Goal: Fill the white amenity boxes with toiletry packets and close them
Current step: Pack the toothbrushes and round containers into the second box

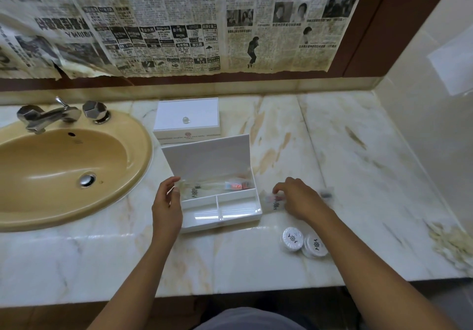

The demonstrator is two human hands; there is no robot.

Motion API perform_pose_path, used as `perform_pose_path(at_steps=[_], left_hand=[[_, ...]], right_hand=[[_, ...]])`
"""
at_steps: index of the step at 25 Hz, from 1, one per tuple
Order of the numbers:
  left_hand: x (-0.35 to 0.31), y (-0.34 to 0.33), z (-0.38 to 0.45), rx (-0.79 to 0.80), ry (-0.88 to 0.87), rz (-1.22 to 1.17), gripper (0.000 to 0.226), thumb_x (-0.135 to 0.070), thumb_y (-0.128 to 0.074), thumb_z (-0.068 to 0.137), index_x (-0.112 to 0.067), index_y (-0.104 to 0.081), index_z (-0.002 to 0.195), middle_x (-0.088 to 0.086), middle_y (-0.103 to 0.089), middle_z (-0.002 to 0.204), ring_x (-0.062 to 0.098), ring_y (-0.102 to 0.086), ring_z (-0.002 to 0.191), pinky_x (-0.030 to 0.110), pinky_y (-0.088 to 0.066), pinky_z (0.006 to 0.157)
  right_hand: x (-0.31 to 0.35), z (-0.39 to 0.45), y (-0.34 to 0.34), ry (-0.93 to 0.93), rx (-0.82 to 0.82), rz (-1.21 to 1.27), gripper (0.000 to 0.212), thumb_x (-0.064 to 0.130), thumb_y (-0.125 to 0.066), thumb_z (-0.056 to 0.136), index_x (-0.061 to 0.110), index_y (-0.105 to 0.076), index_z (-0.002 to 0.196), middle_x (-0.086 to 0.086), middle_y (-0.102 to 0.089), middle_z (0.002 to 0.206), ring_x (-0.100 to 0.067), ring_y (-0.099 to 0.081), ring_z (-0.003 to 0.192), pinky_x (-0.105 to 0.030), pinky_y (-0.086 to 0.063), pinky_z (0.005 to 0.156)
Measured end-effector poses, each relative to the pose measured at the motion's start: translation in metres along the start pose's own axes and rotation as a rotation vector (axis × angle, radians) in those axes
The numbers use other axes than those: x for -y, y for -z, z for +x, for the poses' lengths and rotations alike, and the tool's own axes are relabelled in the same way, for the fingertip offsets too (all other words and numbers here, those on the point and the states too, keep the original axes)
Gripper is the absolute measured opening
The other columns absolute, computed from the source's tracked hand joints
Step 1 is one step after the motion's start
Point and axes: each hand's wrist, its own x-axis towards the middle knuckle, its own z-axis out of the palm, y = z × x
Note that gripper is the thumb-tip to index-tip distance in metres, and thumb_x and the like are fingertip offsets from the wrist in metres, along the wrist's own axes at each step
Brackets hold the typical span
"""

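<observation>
The right hand [297,198] pinches a clear plastic toiletry packet [272,200] on the marble counter [358,176], just right of the open white amenity box [217,194] (front compartments empty); the left hand [166,201], fingers loosely spread, steadies the box's left wall.

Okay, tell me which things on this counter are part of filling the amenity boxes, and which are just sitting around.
Part of the job:
open white box, one packet already inside
closed white box behind it
clear packet under the right hand
two round white packets
left hand at the open box's left side

Just there:
sink
tap
newspaper on the wall
</observation>
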Motion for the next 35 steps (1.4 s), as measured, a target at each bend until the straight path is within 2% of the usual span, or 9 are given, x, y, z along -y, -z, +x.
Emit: perform_pose_path(at_steps=[3, 6, 12, 16, 20, 25, 30, 33, 35], left_hand=[[0.000, 0.000, 0.000, 0.008, -0.003, -0.003, 0.024, -0.012, -0.044, 0.101, -0.020, -0.059, 0.118, -0.011, -0.060, 0.111, -0.020, -0.052, 0.099, -0.003, -0.037, 0.077], [0.000, 0.001, 0.000, 0.013, -0.011, -0.014, 0.025, -0.011, -0.043, 0.101, -0.022, -0.059, 0.116, -0.017, -0.060, 0.110, -0.021, -0.052, 0.098, -0.004, -0.037, 0.076], [0.003, 0.000, 0.001, 0.008, -0.008, -0.034, 0.025, -0.010, -0.044, 0.101, -0.026, -0.060, 0.114, -0.017, -0.061, 0.112, -0.018, -0.053, 0.101, -0.002, -0.037, 0.079], [0.003, -0.001, 0.000, 0.002, 0.000, -0.034, 0.024, -0.012, -0.045, 0.101, -0.023, -0.060, 0.115, -0.013, -0.062, 0.113, -0.016, -0.053, 0.102, -0.001, -0.038, 0.081], [0.003, 0.000, 0.001, -0.006, -0.004, -0.053, 0.024, -0.012, -0.045, 0.101, -0.021, -0.061, 0.116, -0.010, -0.062, 0.113, -0.014, -0.054, 0.101, -0.001, -0.039, 0.080], [0.003, 0.000, 0.000, -0.017, 0.001, -0.077, 0.022, -0.010, -0.046, 0.100, -0.019, -0.061, 0.115, -0.008, -0.062, 0.113, -0.013, -0.054, 0.101, -0.001, -0.039, 0.081], [0.005, 0.000, 0.001, -0.025, -0.004, -0.072, 0.023, -0.010, -0.046, 0.100, -0.022, -0.060, 0.114, -0.007, -0.064, 0.112, -0.004, -0.056, 0.103, 0.003, -0.040, 0.082], [0.007, 0.000, 0.002, -0.018, 0.018, -0.071, 0.023, -0.015, -0.045, 0.101, -0.021, -0.059, 0.118, -0.005, -0.065, 0.110, 0.006, -0.059, 0.103, 0.011, -0.042, 0.081], [0.005, 0.001, 0.002, -0.011, 0.014, -0.096, 0.022, -0.022, -0.045, 0.102, -0.022, -0.060, 0.118, -0.009, -0.066, 0.110, 0.003, -0.060, 0.102, 0.007, -0.043, 0.080]], right_hand=[[0.006, 0.008, 0.003, 0.023, -0.065, 0.024, 0.048, -0.005, -0.046, 0.082, 0.026, -0.057, 0.118, 0.000, -0.052, 0.113, -0.019, -0.048, 0.111, -0.027, -0.034, 0.070], [0.007, 0.008, 0.001, 0.019, -0.128, 0.010, 0.035, -0.003, -0.049, 0.080, 0.021, -0.063, 0.101, 0.000, -0.054, 0.102, -0.021, -0.049, 0.104, -0.027, -0.031, 0.069], [0.014, 0.000, 0.013, -0.030, -0.201, -0.032, 0.026, 0.002, -0.050, 0.084, 0.019, -0.069, 0.087, 0.001, -0.057, 0.094, -0.023, -0.049, 0.102, -0.030, -0.034, 0.078], [0.031, -0.010, 0.050, -0.032, -0.242, 0.023, 0.022, 0.004, -0.057, 0.079, 0.022, -0.069, 0.085, 0.000, -0.065, 0.088, -0.022, -0.056, 0.079, -0.025, -0.037, 0.060], [0.065, -0.024, 0.085, 0.090, -0.360, 0.150, 0.017, 0.009, -0.058, 0.086, 0.022, -0.069, 0.082, 0.004, -0.059, 0.071, -0.019, -0.054, 0.065, -0.020, -0.030, 0.048], [0.117, -0.028, 0.096, 0.347, -0.488, 0.441, 0.008, 0.015, -0.063, 0.086, 0.018, -0.070, 0.085, 0.005, -0.067, 0.076, -0.013, -0.059, 0.070, -0.027, -0.047, 0.062], [0.161, 0.002, 0.058, 0.400, -0.364, 0.152, 0.015, 0.016, -0.058, 0.087, 0.016, -0.073, 0.092, -0.002, -0.070, 0.090, -0.022, -0.061, 0.082, -0.025, -0.041, 0.067], [0.180, 0.018, 0.030, 0.382, -0.200, -0.022, 0.017, 0.007, -0.059, 0.085, 0.011, -0.072, 0.096, -0.010, -0.068, 0.088, -0.028, -0.061, 0.078, -0.030, -0.049, 0.073], [0.188, 0.022, 0.019, 0.370, -0.152, -0.066, 0.017, 0.008, -0.061, 0.087, 0.008, -0.069, 0.102, -0.013, -0.067, 0.093, -0.027, -0.062, 0.080, -0.034, -0.050, 0.078]])
